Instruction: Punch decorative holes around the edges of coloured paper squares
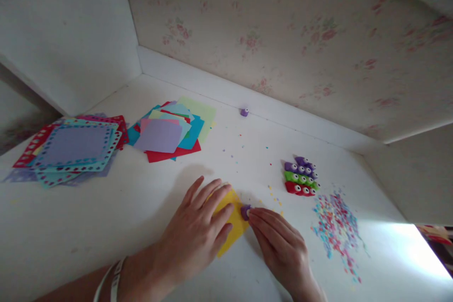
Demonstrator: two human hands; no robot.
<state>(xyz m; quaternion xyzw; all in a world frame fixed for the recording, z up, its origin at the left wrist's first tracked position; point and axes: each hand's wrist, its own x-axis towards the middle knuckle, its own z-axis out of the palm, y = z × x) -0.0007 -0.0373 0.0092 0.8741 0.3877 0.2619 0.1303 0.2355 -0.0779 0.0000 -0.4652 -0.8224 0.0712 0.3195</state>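
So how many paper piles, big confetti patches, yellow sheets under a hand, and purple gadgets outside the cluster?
Paper piles: 2 (plain, hole-edged)
Big confetti patch: 1
Yellow sheet under left hand: 1
Purple gadgets outside cluster: 2 (one in right hand, one far back)
Total: 6

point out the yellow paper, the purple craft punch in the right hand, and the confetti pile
yellow paper (238, 227): head view, bare area near the punch
purple craft punch (244, 213): head view, its purple body
confetti pile (336, 217): head view, dense middle

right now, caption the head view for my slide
Left hand on yellow paper; right hand holds a purple punch at its edge.
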